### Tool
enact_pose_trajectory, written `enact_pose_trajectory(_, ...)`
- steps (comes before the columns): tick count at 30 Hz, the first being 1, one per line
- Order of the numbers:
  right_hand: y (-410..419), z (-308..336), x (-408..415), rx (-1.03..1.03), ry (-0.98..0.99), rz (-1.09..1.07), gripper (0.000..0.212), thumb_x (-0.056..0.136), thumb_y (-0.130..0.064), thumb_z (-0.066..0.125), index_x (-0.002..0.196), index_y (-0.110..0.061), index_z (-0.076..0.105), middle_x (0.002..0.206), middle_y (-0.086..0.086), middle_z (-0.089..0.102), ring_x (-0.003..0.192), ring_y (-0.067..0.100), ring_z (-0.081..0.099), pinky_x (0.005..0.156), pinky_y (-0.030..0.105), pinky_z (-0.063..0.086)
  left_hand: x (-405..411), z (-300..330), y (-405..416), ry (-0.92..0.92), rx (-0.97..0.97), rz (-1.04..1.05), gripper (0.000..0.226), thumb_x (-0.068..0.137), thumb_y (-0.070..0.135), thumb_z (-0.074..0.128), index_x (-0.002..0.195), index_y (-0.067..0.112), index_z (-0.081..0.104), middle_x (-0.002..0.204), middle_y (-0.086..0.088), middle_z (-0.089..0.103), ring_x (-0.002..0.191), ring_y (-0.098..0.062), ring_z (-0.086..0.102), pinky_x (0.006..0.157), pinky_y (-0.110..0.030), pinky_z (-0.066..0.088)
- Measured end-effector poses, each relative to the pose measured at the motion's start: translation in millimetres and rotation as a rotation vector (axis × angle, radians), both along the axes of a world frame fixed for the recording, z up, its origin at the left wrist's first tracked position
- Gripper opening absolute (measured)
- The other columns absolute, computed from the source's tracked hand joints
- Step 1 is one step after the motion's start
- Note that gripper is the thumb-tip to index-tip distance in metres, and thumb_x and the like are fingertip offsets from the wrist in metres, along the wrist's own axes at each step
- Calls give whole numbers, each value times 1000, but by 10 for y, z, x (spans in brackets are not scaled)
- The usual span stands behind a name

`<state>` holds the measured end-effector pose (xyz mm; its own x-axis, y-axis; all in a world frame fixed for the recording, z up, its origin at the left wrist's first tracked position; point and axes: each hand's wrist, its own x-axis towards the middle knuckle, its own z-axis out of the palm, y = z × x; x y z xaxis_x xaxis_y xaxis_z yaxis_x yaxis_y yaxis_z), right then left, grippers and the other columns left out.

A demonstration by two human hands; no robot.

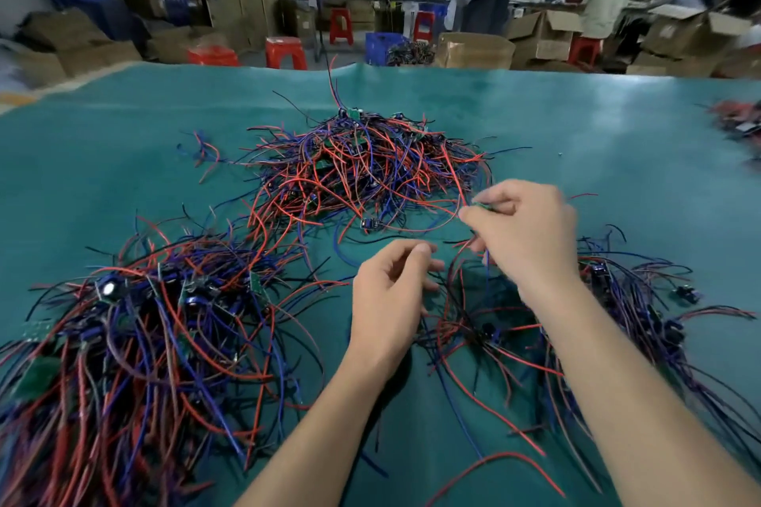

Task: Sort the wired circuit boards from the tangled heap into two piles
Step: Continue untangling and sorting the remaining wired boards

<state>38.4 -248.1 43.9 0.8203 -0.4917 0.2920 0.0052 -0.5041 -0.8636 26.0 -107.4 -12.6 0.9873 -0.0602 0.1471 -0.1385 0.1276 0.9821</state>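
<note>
My right hand (529, 230) pinches one small green board (482, 206) by its wires; my left hand (391, 296) hangs loosely curled, holding nothing. Three wire masses on the green mat (576, 128): tangled heap (362, 165) at twelve o'clock, one pile (136, 342) at eight, another (626, 300) at three

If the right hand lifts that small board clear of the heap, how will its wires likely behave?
The board pinched by the right hand looks small, so probably light. Its thin wires droop, so likely floppy. They run toward the tangled heap and may snag and drag neighbours.
</note>
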Motion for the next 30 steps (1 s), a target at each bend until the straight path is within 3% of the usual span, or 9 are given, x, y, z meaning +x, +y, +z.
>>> enact_pose_trajectory(3, 78, -107, -182, 205, -47, 28, 10, 77, -20, 82, 74, -20, 73, 54, -1, 69, 42, 18, 65, 47, 26, 47, -21, -8, 8, -96, 71, -110, 21, 95, 28, 59, 92, 16, 75, 85, 0, 75, 74, -5, 62, 68, -16, 47)
enact_pose_trajectory(7, 172, -108, -303, 521, -130, 109, 10, 89, -7, 76, 81, -12, 74, 56, 3, 66, 41, 14, 56, 40, 22, 42, -25, -40, 14, -139, 141, -182, 23, 92, 37, 62, 91, 19, 77, 86, -8, 73, 78, -7, 56, 76, -28, 45)
enact_pose_trajectory(12, -188, 269, -481, 1126, -363, 204, 23, 97, -6, 60, 79, -8, 74, 72, 4, 70, 54, 7, 62, 48, 14, 45, -9, -62, 16, -94, 178, -126, 23, 90, 32, 59, 103, 23, 75, 94, 7, 76, 92, -6, 68, 85, -16, 48)
enact_pose_trajectory(14, -304, 363, -550, 1239, -380, 317, 16, 89, -10, 62, 82, -5, 76, 76, 5, 71, 59, 6, 65, 52, 12, 48, -9, -86, 16, -107, 245, -97, 23, 87, 26, 63, 105, 23, 76, 98, 11, 75, 92, 0, 66, 85, -16, 47)
enact_pose_trajectory(18, -165, 215, -513, 908, -125, 377, 10, 78, -15, 71, 75, -9, 79, 64, 5, 67, 48, 9, 59, 44, 16, 46, 10, -80, 12, -78, 150, -17, 35, 78, 24, 62, 111, 27, 71, 90, 11, 64, 72, -10, 51, 69, -25, 41)
enact_pose_trajectory(20, -63, 53, -440, 694, -21, 280, 15, 84, -10, 73, 69, -10, 76, 58, 7, 62, 41, 12, 51, 38, 19, 37, 32, -61, 35, -43, 39, 14, 20, 83, 30, 62, 100, 25, 71, 75, 7, 53, 64, -14, 42, 59, -29, 34)
enact_pose_trajectory(22, 42, -104, -372, 486, 8, 184, 18, 81, -14, 75, 63, -10, 72, 54, 8, 56, 41, 15, 44, 42, 22, 30, 23, -13, 54, 33, -63, -37, 26, 89, 41, 60, 86, 18, 72, 66, 2, 53, 56, -13, 41, 50, -25, 31)
enact_pose_trajectory(25, 195, -291, -323, 232, -13, 90, 20, 69, -35, 66, 67, -16, 69, 52, 2, 53, 52, 16, 46, 55, 32, 37, -7, 18, 46, 61, -56, -212, 49, 86, 55, 59, 77, 8, 72, 65, -8, 62, 51, -13, 49, 47, -22, 34)
enact_pose_trajectory(30, 253, -392, -298, 254, 10, 18, 18, 67, -40, 66, 63, -23, 64, 50, -3, 55, 55, 21, 51, 63, 42, 49, -30, 11, 75, -56, -4, -373, 18, 88, 21, 69, 76, 8, 71, 68, -4, 67, 54, -10, 53, 56, -18, 42)
